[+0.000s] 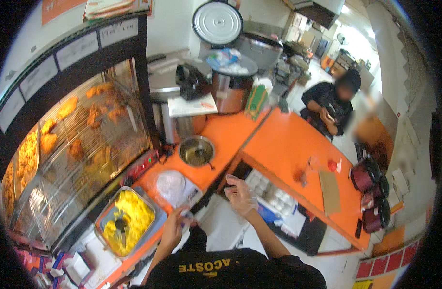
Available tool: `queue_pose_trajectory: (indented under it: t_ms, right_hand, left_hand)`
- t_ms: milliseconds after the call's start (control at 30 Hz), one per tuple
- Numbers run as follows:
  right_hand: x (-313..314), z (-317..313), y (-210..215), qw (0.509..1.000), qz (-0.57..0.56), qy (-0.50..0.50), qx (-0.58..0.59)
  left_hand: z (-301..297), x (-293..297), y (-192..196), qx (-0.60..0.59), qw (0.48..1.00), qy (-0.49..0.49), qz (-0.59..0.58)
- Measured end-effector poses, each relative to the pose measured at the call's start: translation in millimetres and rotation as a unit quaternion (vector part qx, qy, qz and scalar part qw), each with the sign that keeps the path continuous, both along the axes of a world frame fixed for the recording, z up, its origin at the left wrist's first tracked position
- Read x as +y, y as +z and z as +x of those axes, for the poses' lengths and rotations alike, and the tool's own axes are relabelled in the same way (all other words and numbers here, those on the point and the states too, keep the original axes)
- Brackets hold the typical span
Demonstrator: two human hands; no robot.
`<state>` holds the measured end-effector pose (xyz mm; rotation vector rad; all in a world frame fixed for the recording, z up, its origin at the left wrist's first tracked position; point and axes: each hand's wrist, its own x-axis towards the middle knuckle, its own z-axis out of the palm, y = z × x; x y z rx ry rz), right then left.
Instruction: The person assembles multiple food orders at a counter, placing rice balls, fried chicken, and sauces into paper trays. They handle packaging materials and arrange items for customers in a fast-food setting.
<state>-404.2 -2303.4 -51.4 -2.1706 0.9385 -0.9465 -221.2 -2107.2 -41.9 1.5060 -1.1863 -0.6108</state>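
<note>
My right hand (241, 196) is raised near the middle, in a clear plastic glove. Its fingers are loosely bent and apart, with nothing visible in them. Lower left, my left hand (172, 230) has its fingertips closed on a crumpled bit of clear plastic (186, 216), too blurred to tell its kind. Just beyond it, a round whitish plastic-looking item (170, 183) lies on the orange counter (221, 129). Left of that hand stands a metal tray (151, 208) of yellow rice (138, 206), with a dark-handled scoop (120, 224) resting in it.
A lit glass warming cabinet (81, 144) with fried pieces stands at left. Beyond are a metal bowl (197, 151), pots (230, 91) and a white box (192, 106). Dark red containers (365, 173) line the right counter. Past it, a person in black (326, 103) stands, hands together.
</note>
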Motion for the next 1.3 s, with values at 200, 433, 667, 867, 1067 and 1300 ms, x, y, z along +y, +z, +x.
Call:
queue_pose_trajectory:
  t_ms: [200,433,667,867,1067,1300]
  right_hand:
    - [-168.9,38.1,109.3,0.982,-0.074,-0.014,0.176]
    - [-370.5,116.9,213.9,0.929,-0.299,0.024,0.219]
    - [-615.4,213.7,201.8,0.825,-0.276,0.031,0.492]
    - [-731.4,250.1,90.2,0.764,-0.207,0.126,0.598]
    - [-753.0,234.1,94.1,0.606,-0.239,0.200,0.732]
    - [-702.1,191.2,203.4,0.849,-0.126,0.243,0.452]
  left_hand:
    - [60.8,-66.6,11.3,-0.016,1.000,-0.015,0.016]
    - [64.0,-222.0,82.2,-0.162,0.978,-0.025,-0.129]
    - [40.9,-312.9,97.1,-0.224,0.966,-0.035,-0.126]
    - [41.7,-368.6,85.5,-0.190,0.963,-0.168,0.088]
    - [42.3,-422.7,63.6,-0.028,0.971,-0.229,0.057]
    - [32.6,-497.1,65.8,0.300,0.948,-0.096,0.037]
